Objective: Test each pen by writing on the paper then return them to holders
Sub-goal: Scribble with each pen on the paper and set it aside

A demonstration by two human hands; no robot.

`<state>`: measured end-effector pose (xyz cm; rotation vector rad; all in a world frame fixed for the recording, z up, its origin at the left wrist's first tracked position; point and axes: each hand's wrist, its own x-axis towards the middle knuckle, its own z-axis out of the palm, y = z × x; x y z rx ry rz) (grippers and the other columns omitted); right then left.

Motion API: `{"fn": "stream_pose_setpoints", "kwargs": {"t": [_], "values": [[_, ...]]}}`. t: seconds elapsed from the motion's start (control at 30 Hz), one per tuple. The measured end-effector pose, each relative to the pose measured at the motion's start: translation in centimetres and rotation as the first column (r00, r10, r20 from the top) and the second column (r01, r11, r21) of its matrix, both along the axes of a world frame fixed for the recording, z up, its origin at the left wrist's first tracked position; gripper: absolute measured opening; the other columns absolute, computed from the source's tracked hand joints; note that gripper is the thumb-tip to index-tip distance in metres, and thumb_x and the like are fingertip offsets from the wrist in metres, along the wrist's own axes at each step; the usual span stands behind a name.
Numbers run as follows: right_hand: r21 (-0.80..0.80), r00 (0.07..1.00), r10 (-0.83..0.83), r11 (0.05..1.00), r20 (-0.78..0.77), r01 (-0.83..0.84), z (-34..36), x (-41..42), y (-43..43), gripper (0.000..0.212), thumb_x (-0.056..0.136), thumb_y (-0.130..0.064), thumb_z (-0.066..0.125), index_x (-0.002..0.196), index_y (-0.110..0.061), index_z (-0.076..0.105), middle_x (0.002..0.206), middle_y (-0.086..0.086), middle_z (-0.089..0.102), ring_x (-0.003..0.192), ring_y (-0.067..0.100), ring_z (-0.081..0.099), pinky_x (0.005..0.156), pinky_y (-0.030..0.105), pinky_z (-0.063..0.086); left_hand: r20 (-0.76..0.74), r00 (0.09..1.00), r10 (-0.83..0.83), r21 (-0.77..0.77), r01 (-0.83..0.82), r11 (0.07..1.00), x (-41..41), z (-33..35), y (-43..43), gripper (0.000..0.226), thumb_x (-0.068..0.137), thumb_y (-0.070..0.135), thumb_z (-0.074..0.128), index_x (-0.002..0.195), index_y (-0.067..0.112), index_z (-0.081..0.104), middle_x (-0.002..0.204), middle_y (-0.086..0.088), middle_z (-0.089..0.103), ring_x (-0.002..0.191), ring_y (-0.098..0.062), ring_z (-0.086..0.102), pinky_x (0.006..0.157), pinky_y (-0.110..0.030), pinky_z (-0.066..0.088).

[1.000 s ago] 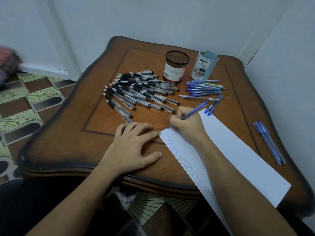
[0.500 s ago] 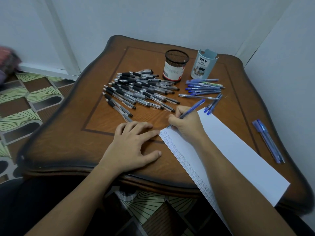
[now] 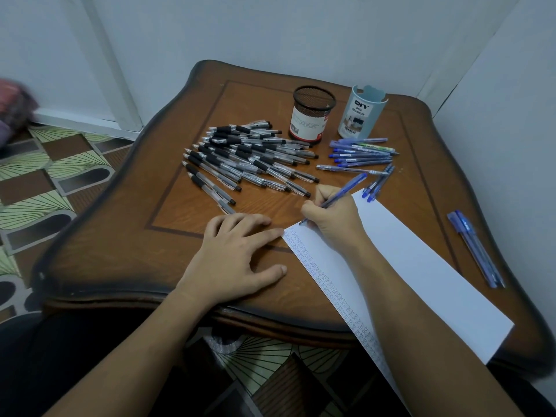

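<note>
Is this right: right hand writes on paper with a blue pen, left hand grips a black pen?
No. Head view: the left hand grips nothing; it lies flat on the table. The right hand does write on the paper with a blue pen.

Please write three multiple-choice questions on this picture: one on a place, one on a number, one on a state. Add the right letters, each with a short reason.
1. Where do the two separate blue pens lie on the table?
A. near its right edge
B. near its left edge
C. in its middle

2. How many holders stand on it?
A. one
B. two
C. four

3. What does the right hand do?
A. lies flat and empty
B. holds a blue pen with its tip on the paper
C. reaches into a holder

Key: 1 A, they lie alone to the right of the paper. 2 B, a black mesh holder and a pale blue holder. 3 B, the fingers curl round the pen.
</note>
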<state>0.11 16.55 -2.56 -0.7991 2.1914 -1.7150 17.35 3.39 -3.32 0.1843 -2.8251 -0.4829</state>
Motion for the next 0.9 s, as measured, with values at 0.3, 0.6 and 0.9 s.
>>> {"fn": "stream_pose_setpoints", "kwargs": {"t": [0.3, 0.6, 0.9], "values": [[0.011, 0.998, -0.003, 1.000, -0.058, 0.004, -0.28, -0.18, 0.05, 0.034, 0.082, 0.000, 0.066, 0.065, 0.007, 0.037, 0.065, 0.029, 0.037, 0.059, 0.023, 0.046, 0.059, 0.037, 0.044, -0.001, 1.000, -0.006, -0.005, 0.006, 1.000, -0.02, -0.02, -0.06, 0.061, 0.081, 0.075, 0.040, 0.131, 0.042, 0.056, 0.136, 0.014, 0.049, 0.128, -0.012, 0.040, 0.105, -0.038, 0.019], [-0.012, 1.000, 0.000, 1.000, -0.030, 0.000, -0.43, -0.34, 0.06, 0.034, 0.081, 0.002, 0.065, 0.062, 0.003, 0.036, 0.060, 0.015, 0.035, 0.057, 0.017, 0.043, 0.057, 0.034, 0.042, -0.013, 1.000, -0.001, 0.011, 0.002, 1.000, 0.03, -0.10, -0.04, 0.060, 0.081, 0.074, 0.042, 0.129, 0.041, 0.057, 0.135, 0.015, 0.050, 0.127, -0.014, 0.042, 0.106, -0.045, 0.025], [0.003, 0.998, 0.017, 1.000, -0.066, -0.017, -0.54, -0.60, 0.10, 0.033, 0.081, 0.001, 0.065, 0.063, 0.005, 0.037, 0.062, 0.024, 0.035, 0.058, 0.020, 0.042, 0.059, 0.037, 0.042, -0.004, 1.000, -0.006, 0.010, 0.006, 1.000, -0.01, -0.14, -0.06, 0.061, 0.081, 0.075, 0.042, 0.130, 0.042, 0.057, 0.136, 0.015, 0.049, 0.128, -0.014, 0.041, 0.106, -0.042, 0.022]]}}
